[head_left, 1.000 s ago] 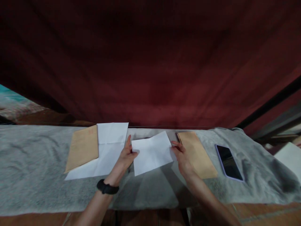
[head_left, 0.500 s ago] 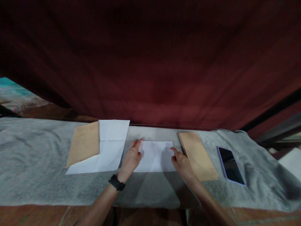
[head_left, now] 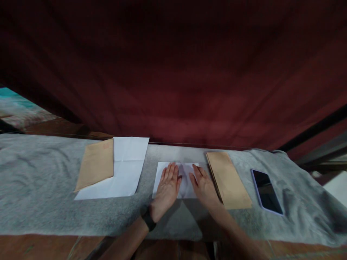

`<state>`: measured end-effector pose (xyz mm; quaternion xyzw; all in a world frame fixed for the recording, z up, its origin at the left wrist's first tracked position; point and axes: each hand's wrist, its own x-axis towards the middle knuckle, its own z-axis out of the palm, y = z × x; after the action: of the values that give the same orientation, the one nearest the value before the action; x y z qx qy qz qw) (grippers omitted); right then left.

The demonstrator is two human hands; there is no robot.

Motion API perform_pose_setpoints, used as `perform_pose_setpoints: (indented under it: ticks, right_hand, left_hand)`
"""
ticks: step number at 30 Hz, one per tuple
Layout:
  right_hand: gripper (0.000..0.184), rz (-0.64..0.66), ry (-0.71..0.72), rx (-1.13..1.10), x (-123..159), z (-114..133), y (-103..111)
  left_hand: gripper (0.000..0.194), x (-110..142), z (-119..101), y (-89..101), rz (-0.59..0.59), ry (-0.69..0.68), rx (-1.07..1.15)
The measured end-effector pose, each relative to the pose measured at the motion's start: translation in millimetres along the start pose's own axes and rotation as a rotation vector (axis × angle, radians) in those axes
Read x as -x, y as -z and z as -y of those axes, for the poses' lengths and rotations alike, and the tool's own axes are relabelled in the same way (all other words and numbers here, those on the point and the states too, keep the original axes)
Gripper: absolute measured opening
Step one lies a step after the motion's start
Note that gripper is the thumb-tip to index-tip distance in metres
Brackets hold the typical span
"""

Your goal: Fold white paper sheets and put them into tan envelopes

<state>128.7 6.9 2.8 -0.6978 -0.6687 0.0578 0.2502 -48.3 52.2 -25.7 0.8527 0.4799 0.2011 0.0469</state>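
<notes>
A white sheet of paper [head_left: 184, 183], apparently folded, lies on the grey cloth in front of me. My left hand [head_left: 168, 184] rests flat over its left half, fingers stretched out and pointing away from me. On the right part of the sheet lies my right hand [head_left: 202, 182], its fingers extended and the thumb a little apart. Both palms face down and cover much of the paper. Just right of my right hand is a stack of brown envelopes [head_left: 230, 180].
Farther left, a creased white sheet [head_left: 130, 162] lies partly under a brown envelope [head_left: 96, 164]. A phone [head_left: 267, 191] with a lilac case sits right of the stack. Grey cloth [head_left: 40, 187] covers the surface, and a dark red curtain [head_left: 176, 90] hangs behind.
My left hand has moved from the sheet's left edge onto its surface and flattened. The right hand has gone from a pointing finger at the right edge to stretched fingers on the paper.
</notes>
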Motion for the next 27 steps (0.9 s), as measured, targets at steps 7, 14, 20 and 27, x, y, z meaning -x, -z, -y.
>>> perform_pose_setpoints:
  ticks: [7, 14, 20, 27]
  right_hand:
    - [0.058, 0.088, 0.115, -0.06, 1.5, 24.6, -42.0]
    - [0.053, 0.081, 0.168, 0.088, -7.7, 20.0, -50.0]
    - [0.051, 0.013, 0.192, 0.149, -6.5, 20.3, -54.4]
    - [0.055, -0.036, 0.169, 0.171, 1.2, 9.6, -53.1]
  left_hand:
    - [0.064, 11.6, -7.5, -15.5, 0.011, -0.136, -0.112]
    - [0.059, 1.8, 2.2, -12.1, 0.082, -0.071, -0.14]
    - [0.063, 4.2, 4.2, -10.6, 0.035, -0.06, -0.14]
    - [0.061, 10.7, 10.3, -2.8, -0.031, 0.045, -0.094]
